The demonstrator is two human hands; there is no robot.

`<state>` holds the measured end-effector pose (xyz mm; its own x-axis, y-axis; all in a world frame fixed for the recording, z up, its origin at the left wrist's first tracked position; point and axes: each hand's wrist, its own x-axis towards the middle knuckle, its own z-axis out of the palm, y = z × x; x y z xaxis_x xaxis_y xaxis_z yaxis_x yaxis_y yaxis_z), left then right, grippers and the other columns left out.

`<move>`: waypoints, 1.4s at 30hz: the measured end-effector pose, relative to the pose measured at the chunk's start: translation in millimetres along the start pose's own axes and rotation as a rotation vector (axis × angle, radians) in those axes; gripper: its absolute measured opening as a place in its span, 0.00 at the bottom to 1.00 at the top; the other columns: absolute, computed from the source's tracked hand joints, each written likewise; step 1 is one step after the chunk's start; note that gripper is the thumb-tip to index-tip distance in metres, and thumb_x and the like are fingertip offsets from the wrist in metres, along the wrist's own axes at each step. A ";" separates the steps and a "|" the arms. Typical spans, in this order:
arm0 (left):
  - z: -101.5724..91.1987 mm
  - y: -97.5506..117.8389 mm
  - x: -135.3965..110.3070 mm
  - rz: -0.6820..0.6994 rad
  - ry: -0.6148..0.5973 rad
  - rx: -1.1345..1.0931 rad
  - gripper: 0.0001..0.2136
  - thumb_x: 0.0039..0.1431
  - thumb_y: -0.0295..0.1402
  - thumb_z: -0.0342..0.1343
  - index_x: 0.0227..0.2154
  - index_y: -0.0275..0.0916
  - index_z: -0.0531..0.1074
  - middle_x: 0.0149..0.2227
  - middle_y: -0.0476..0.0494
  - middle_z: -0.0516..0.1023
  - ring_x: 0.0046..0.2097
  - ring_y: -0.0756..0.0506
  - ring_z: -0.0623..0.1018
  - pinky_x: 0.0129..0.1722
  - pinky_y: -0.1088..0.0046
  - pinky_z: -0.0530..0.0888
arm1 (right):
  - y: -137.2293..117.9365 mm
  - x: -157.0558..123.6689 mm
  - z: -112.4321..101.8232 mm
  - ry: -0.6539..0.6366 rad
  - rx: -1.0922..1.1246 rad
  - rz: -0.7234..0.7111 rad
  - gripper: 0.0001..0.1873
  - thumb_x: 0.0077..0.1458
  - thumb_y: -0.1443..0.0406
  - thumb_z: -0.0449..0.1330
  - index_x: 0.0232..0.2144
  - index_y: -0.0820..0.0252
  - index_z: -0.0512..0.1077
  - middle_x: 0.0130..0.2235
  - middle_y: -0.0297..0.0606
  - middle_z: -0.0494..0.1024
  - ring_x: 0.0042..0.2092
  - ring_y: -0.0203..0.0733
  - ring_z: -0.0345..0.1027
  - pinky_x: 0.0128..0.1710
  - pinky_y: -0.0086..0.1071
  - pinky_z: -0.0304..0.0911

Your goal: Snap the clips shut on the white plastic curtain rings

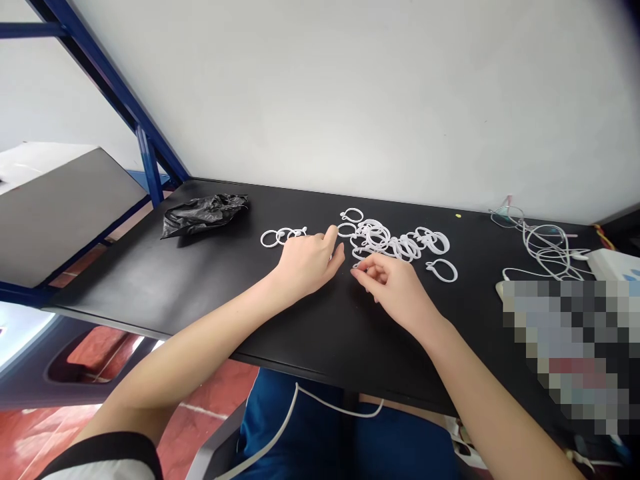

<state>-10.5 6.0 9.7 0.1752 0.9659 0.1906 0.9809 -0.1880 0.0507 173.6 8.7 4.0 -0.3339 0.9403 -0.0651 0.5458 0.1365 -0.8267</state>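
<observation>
A heap of white plastic rings (387, 241) lies on the black table (210, 287) near the wall. My left hand (307, 261) rests at the heap's left edge, its fingertips touching a single ring (347, 229). My right hand (393, 283) sits just below the heap, its fingers pinched on a ring at the heap's front edge. A short chain of linked rings (281, 236) lies to the left of my left hand. One loose ring (442, 270) lies to the right.
A crumpled black plastic bag (204, 213) lies at the table's back left. White cables and glasses (543, 243) sit at the back right beside a white box (613, 265). A blue metal frame (145, 150) and a grey tabletop (60, 207) stand to the left.
</observation>
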 end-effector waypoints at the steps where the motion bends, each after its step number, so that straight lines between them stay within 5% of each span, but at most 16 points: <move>1: 0.5 0.2 -0.6 0.027 0.029 -0.034 0.13 0.70 0.35 0.40 0.44 0.36 0.68 0.30 0.43 0.79 0.29 0.42 0.80 0.25 0.72 0.62 | -0.4 0.3 -0.7 0.006 0.068 -0.009 0.12 0.58 0.56 0.63 0.30 0.58 0.72 0.23 0.29 0.72 0.22 0.33 0.63 0.25 0.31 0.61; 4: 3.7 0.0 -2.8 0.165 0.122 -0.199 0.13 0.68 0.34 0.41 0.46 0.36 0.68 0.33 0.44 0.79 0.33 0.43 0.80 0.26 0.71 0.64 | -2.6 0.9 -2.8 0.027 0.245 -0.051 0.16 0.55 0.53 0.66 0.29 0.59 0.72 0.22 0.30 0.72 0.20 0.32 0.64 0.22 0.28 0.63; 8: 11.0 0.8 -5.8 0.349 0.213 -0.479 0.21 0.68 0.48 0.43 0.49 0.36 0.67 0.36 0.41 0.78 0.39 0.43 0.79 0.30 0.71 0.70 | -9.0 -1.8 -3.8 0.092 0.409 -0.161 0.17 0.53 0.53 0.69 0.29 0.60 0.73 0.22 0.29 0.73 0.20 0.31 0.65 0.20 0.26 0.64; 18: 26.1 1.8 -7.3 0.582 0.158 -0.891 0.22 0.64 0.56 0.51 0.39 0.38 0.66 0.32 0.47 0.74 0.29 0.50 0.72 0.27 0.75 0.71 | -20.0 -15.0 -3.2 0.131 0.542 -0.389 0.05 0.58 0.64 0.67 0.30 0.57 0.76 0.25 0.29 0.77 0.24 0.32 0.72 0.25 0.26 0.73; 22: 25.6 4.6 -9.5 0.617 0.192 -0.897 0.19 0.64 0.52 0.53 0.39 0.39 0.64 0.31 0.49 0.75 0.28 0.52 0.73 0.26 0.77 0.70 | -20.6 -20.0 -1.2 0.200 0.515 -0.447 0.04 0.55 0.66 0.69 0.30 0.56 0.77 0.27 0.29 0.79 0.24 0.32 0.74 0.24 0.24 0.73; 29: 25.4 7.8 -9.2 0.704 0.492 -0.664 0.12 0.63 0.44 0.47 0.38 0.39 0.64 0.27 0.49 0.74 0.26 0.50 0.75 0.20 0.76 0.66 | -19.1 -26.1 4.9 0.237 0.467 -0.490 0.11 0.48 0.69 0.73 0.33 0.55 0.76 0.30 0.31 0.82 0.26 0.36 0.78 0.22 0.26 0.75; 42: 24.6 7.5 -8.6 0.726 0.552 -0.528 0.12 0.63 0.43 0.42 0.30 0.41 0.60 0.20 0.53 0.68 0.20 0.52 0.70 0.18 0.77 0.64 | -21.9 -25.5 5.3 0.240 0.401 -0.559 0.08 0.50 0.70 0.71 0.32 0.56 0.77 0.28 0.30 0.81 0.24 0.34 0.75 0.21 0.25 0.74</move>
<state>-2.6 0.7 -15.7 0.5127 0.3997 0.7599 0.4710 -0.8709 0.1403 166.0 -19.9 20.9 -0.2776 0.8123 0.5130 0.0037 0.5349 -0.8449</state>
